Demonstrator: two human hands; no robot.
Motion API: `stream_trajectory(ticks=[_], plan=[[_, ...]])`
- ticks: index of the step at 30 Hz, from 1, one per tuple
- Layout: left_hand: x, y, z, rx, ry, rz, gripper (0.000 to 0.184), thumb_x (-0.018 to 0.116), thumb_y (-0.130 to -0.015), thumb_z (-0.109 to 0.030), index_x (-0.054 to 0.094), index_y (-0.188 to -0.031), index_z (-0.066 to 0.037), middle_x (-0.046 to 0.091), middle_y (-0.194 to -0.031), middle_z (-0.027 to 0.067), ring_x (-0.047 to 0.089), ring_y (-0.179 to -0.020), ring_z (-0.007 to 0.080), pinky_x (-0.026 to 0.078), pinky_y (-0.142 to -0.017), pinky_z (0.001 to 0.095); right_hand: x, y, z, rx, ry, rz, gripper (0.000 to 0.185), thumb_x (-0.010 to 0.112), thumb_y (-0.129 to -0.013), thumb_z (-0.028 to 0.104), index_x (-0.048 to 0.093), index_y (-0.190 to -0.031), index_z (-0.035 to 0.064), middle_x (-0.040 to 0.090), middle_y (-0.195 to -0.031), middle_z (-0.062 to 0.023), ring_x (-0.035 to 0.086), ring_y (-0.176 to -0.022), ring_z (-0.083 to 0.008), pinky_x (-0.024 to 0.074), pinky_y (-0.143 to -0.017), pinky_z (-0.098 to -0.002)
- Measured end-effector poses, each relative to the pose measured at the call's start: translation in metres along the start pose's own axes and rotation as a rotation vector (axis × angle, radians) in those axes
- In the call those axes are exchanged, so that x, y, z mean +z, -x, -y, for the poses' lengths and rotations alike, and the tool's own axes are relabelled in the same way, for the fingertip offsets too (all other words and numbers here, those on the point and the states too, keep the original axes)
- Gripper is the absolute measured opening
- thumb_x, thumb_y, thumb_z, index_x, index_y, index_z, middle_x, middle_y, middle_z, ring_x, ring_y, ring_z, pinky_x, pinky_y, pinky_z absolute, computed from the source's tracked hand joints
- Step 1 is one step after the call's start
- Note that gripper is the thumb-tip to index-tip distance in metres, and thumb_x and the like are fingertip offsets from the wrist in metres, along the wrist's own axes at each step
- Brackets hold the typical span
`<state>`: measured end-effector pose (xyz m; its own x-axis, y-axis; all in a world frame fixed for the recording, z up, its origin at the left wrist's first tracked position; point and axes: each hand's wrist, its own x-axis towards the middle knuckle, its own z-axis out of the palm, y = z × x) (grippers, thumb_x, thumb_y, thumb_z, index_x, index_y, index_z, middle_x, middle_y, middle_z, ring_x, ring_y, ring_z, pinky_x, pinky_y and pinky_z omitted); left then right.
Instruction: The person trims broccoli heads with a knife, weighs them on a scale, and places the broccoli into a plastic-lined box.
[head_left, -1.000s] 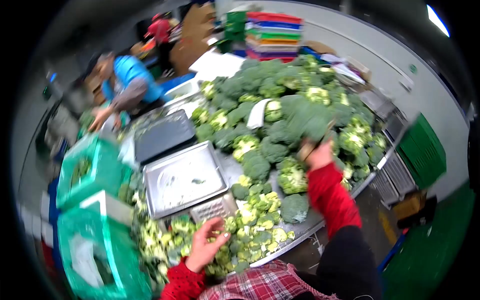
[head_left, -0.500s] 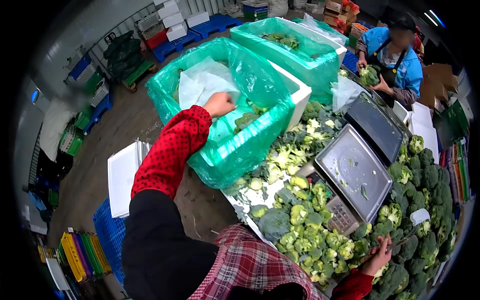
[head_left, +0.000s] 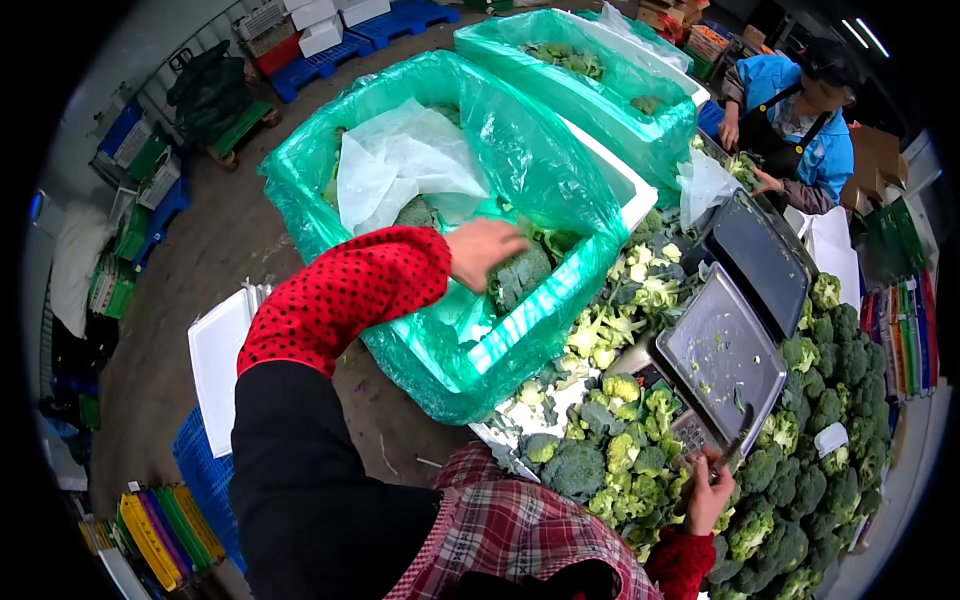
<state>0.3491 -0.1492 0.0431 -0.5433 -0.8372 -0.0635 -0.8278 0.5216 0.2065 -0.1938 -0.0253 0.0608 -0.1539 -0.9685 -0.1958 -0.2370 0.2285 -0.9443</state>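
My left hand (head_left: 485, 252), in a red dotted sleeve, reaches into a white foam box lined with green plastic (head_left: 590, 215). Its fingers are stretched out and slightly blurred, right over a broccoli head (head_left: 520, 278); whether they touch it I cannot tell. White paper sheets (head_left: 400, 165) lie in the box, partly covering more broccoli. My right hand (head_left: 708, 492) is closed around a knife (head_left: 741, 436), its blade pointing up beside the weighing scale (head_left: 722, 345). Cut broccoli stems and small florets (head_left: 625, 455) are heaped near this hand.
A big pile of broccoli (head_left: 800, 450) covers the right side of the table. Behind stands a second lined box (head_left: 640, 130). Across the table, a co-worker in blue (head_left: 820, 150) handles broccoli. A white foam lid (head_left: 215, 370) and blue pallet (head_left: 205, 470) are at left.
My left hand has moved from the paper rightward to the broccoli head in the box. My right hand with the knife has shifted up and left, toward the scale. The co-worker's hands have lowered.
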Motion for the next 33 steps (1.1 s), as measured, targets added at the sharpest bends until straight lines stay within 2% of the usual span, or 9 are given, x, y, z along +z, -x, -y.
stream_trajectory(ticks=[2, 5, 10, 14, 16, 18, 23, 28, 33], plan=[[0.015, -0.021, -0.017, 0.179, 0.021, -0.050, 0.090, 0.073, -0.053, -0.018, 0.042, -0.137, -0.005, 0.042, -0.138, 0.0243, 0.044, -0.126, 0.0394, 0.039, -0.101, 0.0488, 0.019, 0.003, 0.012, 0.065, 0.056, 0.048, 0.021, 0.066, -0.091, 0.012, 0.064, -0.110, 0.0012, 0.070, -0.087, -0.0051, 0.052, -0.058, -0.0044, 0.0390, -0.051, -0.0200], [0.014, -0.027, -0.021, 0.069, -0.065, 0.076, 0.098, 0.076, -0.048, -0.016, 0.041, -0.139, -0.007, 0.043, -0.134, 0.0207, 0.046, -0.122, 0.0380, 0.044, -0.095, 0.0469, 0.028, 0.000, 0.000, -0.034, 0.167, 0.134, 0.021, 0.068, -0.089, 0.010, 0.067, -0.106, -0.0020, 0.069, -0.096, -0.0056, 0.060, -0.084, -0.0118, 0.0457, -0.078, -0.0255], [-0.014, 0.000, -0.024, -0.105, -0.158, 0.176, 0.099, 0.082, -0.050, -0.017, 0.041, -0.139, -0.009, 0.048, -0.112, 0.0151, 0.050, -0.109, 0.0365, 0.052, -0.080, 0.0442, 0.007, 0.019, -0.012, 0.026, 0.108, 0.123, 0.023, 0.069, -0.088, 0.010, 0.066, -0.106, -0.0033, 0.067, -0.088, -0.0028, 0.058, -0.079, -0.0100, 0.0462, -0.073, -0.0251], [0.021, 0.014, 0.022, 0.092, -0.628, -0.160, 0.093, 0.085, -0.050, -0.022, 0.044, -0.132, -0.004, 0.042, -0.136, 0.0223, 0.048, -0.120, 0.0394, 0.046, -0.094, 0.0483, 0.015, 0.034, -0.016, 0.055, 0.079, 0.113, 0.020, 0.069, -0.088, 0.010, 0.067, -0.104, -0.0015, 0.066, -0.087, -0.0013, 0.055, -0.073, -0.0072, 0.0440, -0.067, -0.0239], [0.018, 0.014, 0.015, -0.363, -0.218, 0.254, 0.097, 0.089, -0.052, -0.029, 0.045, -0.136, -0.009, 0.035, -0.146, 0.0222, 0.044, -0.126, 0.0397, 0.041, -0.103, 0.0492, 0.022, 0.036, -0.035, 0.069, 0.041, 0.163, 0.021, 0.070, -0.086, 0.012, 0.067, -0.102, -0.0012, 0.064, -0.083, 0.0020, 0.051, -0.068, -0.0060, 0.0426, -0.063, -0.0230], [-0.007, 0.008, -0.011, -0.443, -0.148, 0.374, 0.126, 0.092, -0.046, -0.049, 0.030, -0.150, -0.018, 0.035, -0.146, 0.0232, 0.049, -0.122, 0.0426, 0.046, -0.099, 0.0473, 0.030, 0.040, -0.033, -0.028, 0.140, 0.248, 0.024, 0.070, -0.086, 0.014, 0.067, -0.103, -0.0020, 0.063, -0.081, 0.0025, 0.051, -0.067, -0.0058, 0.0424, -0.062, -0.0232], [0.004, 0.003, -0.013, -0.687, -0.071, 0.102, 0.104, 0.062, -0.057, -0.087, 0.058, -0.117, -0.002, 0.069, -0.092, 0.0174, 0.067, -0.090, 0.0360, 0.052, -0.084, 0.0464, 0.046, 0.046, -0.025, -0.102, 0.181, 0.322, 0.028, 0.071, -0.085, 0.016, 0.068, -0.106, -0.0030, 0.067, -0.087, -0.0028, 0.058, -0.076, -0.0093, 0.0481, -0.072, -0.0252], [0.027, 0.010, -0.019, -0.417, -0.244, 0.170, 0.114, 0.081, -0.055, -0.063, 0.035, -0.142, -0.004, 0.057, -0.118, 0.0277, 0.056, -0.115, 0.0412, 0.048, -0.095, 0.0457, 0.052, 0.053, -0.030, -0.117, 0.169, 0.319, 0.029, 0.072, -0.085, 0.019, 0.068, -0.105, -0.0022, 0.070, -0.087, -0.0068, 0.061, -0.079, -0.0118, 0.0497, -0.074, -0.0273], [-0.012, -0.017, -0.011, -0.673, 0.134, 0.218, 0.107, 0.087, -0.051, -0.042, 0.038, -0.138, -0.003, 0.057, -0.123, 0.0283, 0.055, -0.116, 0.0426, 0.046, -0.098, 0.0469, 0.050, 0.063, -0.035, -0.122, 0.186, 0.337, 0.030, 0.071, -0.086, 0.020, 0.069, -0.106, -0.0016, 0.071, -0.090, -0.0081, 0.063, -0.084, -0.0141, 0.0497, -0.079, -0.0295]])
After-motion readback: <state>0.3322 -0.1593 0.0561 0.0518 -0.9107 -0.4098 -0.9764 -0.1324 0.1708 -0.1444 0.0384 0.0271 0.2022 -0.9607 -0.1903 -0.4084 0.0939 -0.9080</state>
